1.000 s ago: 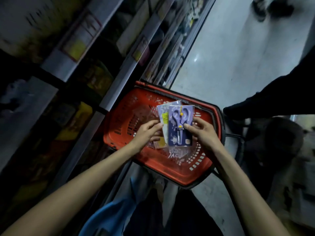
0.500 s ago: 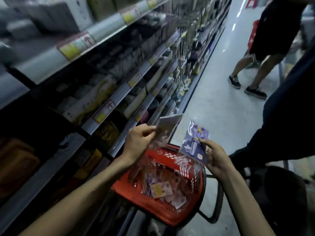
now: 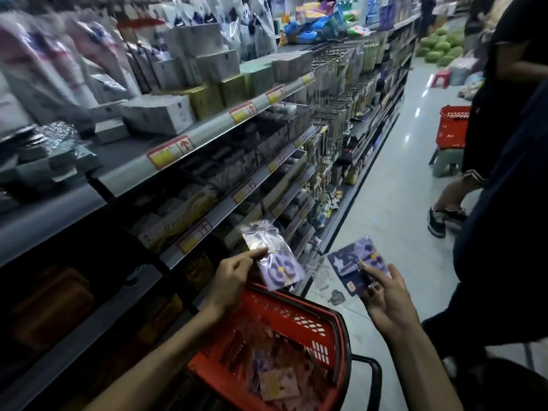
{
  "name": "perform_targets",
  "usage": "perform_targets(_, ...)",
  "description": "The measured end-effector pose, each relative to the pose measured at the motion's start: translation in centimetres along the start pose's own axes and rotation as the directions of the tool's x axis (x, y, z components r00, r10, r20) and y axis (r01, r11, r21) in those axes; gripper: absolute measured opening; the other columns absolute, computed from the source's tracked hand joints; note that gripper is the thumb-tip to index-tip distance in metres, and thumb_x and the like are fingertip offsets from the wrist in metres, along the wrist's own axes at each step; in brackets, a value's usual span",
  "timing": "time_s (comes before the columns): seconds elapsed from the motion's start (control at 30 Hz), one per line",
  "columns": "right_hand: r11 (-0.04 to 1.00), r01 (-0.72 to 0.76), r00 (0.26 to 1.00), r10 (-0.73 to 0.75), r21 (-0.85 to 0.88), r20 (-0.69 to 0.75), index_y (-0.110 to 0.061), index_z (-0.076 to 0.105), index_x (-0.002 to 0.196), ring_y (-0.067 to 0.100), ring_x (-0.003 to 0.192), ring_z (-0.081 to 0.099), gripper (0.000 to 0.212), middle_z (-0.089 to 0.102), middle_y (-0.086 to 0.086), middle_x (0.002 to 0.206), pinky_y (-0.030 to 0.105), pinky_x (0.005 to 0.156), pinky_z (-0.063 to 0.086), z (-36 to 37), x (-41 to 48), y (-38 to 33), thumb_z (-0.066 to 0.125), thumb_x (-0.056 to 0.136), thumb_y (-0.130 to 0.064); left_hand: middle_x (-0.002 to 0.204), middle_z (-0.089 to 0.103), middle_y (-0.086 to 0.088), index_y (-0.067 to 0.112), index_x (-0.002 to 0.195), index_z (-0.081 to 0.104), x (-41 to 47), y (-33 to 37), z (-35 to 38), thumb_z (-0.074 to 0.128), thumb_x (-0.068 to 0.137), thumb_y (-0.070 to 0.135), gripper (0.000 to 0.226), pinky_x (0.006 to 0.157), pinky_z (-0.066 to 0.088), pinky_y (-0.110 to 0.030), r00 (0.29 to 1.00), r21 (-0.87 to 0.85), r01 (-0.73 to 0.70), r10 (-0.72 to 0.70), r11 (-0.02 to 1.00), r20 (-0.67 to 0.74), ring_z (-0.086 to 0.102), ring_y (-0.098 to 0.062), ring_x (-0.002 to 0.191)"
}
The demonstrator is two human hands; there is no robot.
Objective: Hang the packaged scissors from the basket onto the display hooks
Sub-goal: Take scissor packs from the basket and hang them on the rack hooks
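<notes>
Pinching one pack of purple scissors (image 3: 274, 262) in the left hand (image 3: 229, 280) and another pack (image 3: 357, 266) between thumb and fingers of the right hand (image 3: 385, 301), the person holds both above the red basket (image 3: 296, 321), where more packs (image 3: 275, 381) lie. Shelves (image 3: 207, 134) crowded with boxes run along the left, hooks (image 3: 332, 114) further down. A bystander (image 3: 489, 143) and a second red basket (image 3: 452, 127) take up the aisle on the right.

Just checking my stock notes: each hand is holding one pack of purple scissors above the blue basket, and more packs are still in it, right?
Not quite: the basket is red, not blue, as the head view shows. The rest holds: the left hand holds one scissors pack, the right hand another pack, and more packs lie inside.
</notes>
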State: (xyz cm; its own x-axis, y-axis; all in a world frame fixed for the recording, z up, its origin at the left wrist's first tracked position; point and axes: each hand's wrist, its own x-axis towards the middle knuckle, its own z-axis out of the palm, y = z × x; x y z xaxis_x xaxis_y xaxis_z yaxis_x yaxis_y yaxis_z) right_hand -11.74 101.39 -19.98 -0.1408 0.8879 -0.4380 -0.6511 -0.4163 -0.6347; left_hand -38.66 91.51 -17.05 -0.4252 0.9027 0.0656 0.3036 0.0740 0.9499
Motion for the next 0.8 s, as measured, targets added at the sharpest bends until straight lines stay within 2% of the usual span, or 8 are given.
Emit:
perform_targets(0.1, 0.997, -0.017, 1.0, 0.017, 0.071, -0.004, -0.011, 0.049, 0.144, 0.016, 0.069, 0.074, 0.064, 0.064, 0.021, 0.128, 0.026, 0.053, 0.059, -0.2, 0.4, 0.0, 0.067, 0.087, 0.009, 0.102, 0.082, 0.005, 0.016, 0.106, 0.082, -0.5, 0.3, 1.0, 0.075, 0.095, 0.008, 0.016, 0.081, 0.056, -0.02, 0.998, -0.046, -0.003, 0.0, 0.999, -0.055, 0.075, -0.004, 0.094)
perform_targets(0.17, 0.992, -0.036, 0.999, 0.037, 0.12, -0.004, -0.01, 0.057, 0.127, 0.02, 0.071, 0.075, 0.047, 0.065, 0.022, 0.119, 0.028, 0.054, 0.06, -0.3, 0.7, 0.4, 0.066, 0.086, 0.011, 0.099, 0.082, 0.005, 0.014, 0.105, 0.082, -0.8, 0.3, 2.3, 0.074, 0.091, -0.007, 0.026, 0.078, 0.054, -0.016, 1.0, -0.019, 0.009, -0.01, 1.0, -0.005, 0.074, 0.001, 0.088)
perform_targets(0.27, 0.976, -0.047, 0.998, 0.057, 0.214, -0.039, -0.011, 0.057, 0.127, 0.021, 0.076, 0.072, 0.041, 0.066, 0.019, 0.111, 0.028, 0.054, 0.059, -0.4, 0.6, 1.2, 0.062, 0.09, 0.005, 0.096, 0.081, 0.008, 0.009, 0.108, 0.079, -1.7, 0.6, 4.7, 0.065, 0.09, -0.018, 0.036, 0.078, 0.054, -0.013, 0.997, -0.05, 0.067, -0.065, 0.996, 0.039, 0.074, 0.004, 0.086)
perform_targets(0.37, 0.956, -0.002, 0.994, 0.035, 0.294, -0.108, -0.011, 0.057, 0.135, 0.023, 0.085, 0.073, 0.042, 0.072, 0.017, 0.111, 0.03, 0.059, 0.061, -0.9, 0.3, 1.9, 0.062, 0.095, -0.001, 0.104, 0.08, -0.001, 0.006, 0.115, 0.077, -2.0, 1.1, 7.2, 0.062, 0.097, -0.008, 0.027, 0.075, 0.057, -0.015, 0.99, -0.138, 0.125, -0.115, 0.982, 0.084, 0.075, -0.001, 0.09)
perform_targets(0.5, 0.942, 0.095, 0.986, -0.046, 0.321, -0.158, 0.001, 0.058, 0.138, 0.026, 0.092, 0.075, 0.049, 0.07, 0.023, 0.124, 0.033, 0.069, 0.063, -1.7, -1.2, 2.0, 0.07, 0.091, -0.002, 0.105, 0.081, -0.006, 0.01, 0.111, 0.077, -1.6, 2.4, 10.1, 0.072, 0.095, 0.005, 0.017, 0.074, 0.062, -0.025, 0.966, -0.301, 0.236, -0.188, 0.924, 0.18, 0.076, -0.017, 0.092)
perform_targets(0.6, 0.956, 0.222, 0.955, -0.174, 0.193, -0.238, -0.009, 0.066, 0.12, 0.021, 0.089, 0.075, 0.035, 0.074, 0.015, 0.114, 0.033, 0.077, 0.059, -2.8, -3.0, 1.3, 0.076, 0.087, -0.004, 0.099, 0.081, -0.01, 0.01, 0.104, 0.076, -1.3, 3.5, 12.0, 0.075, 0.092, 0.006, 0.013, 0.072, 0.064, -0.028, 0.949, -0.372, 0.289, -0.212, 0.882, 0.235, 0.076, -0.02, 0.088)
perform_targets(0.7, 0.945, 0.327, 0.901, -0.311, 0.003, -0.301, -0.019, 0.064, 0.104, 0.013, 0.082, 0.073, 0.022, 0.076, 0.002, 0.097, 0.031, 0.078, 0.05, -4.4, -5.2, 0.5, 0.077, 0.088, -0.01, 0.101, 0.079, -0.013, 0.007, 0.105, 0.073, -0.8, 4.2, 13.9, 0.074, 0.093, 0.005, 0.013, 0.067, 0.062, -0.024, 0.915, -0.477, 0.38, -0.244, 0.793, 0.323, 0.076, -0.019, 0.087)
perform_targets(0.8, 0.911, 0.374, 0.826, -0.413, -0.175, -0.384, -0.015, 0.066, 0.103, 0.023, 0.086, 0.071, 0.026, 0.078, 0.004, 0.095, 0.038, 0.076, 0.055, -6.5, -7.3, 0.1, 0.084, 0.084, -0.016, 0.11, 0.074, -0.016, 0.007, 0.11, 0.07, -0.6, 4.6, 16.3, 0.074, 0.091, -0.001, 0.022, 0.071, 0.064, -0.026, 0.89, -0.514, 0.409, -0.206, 0.754, 0.407, 0.073, -0.024, 0.096)
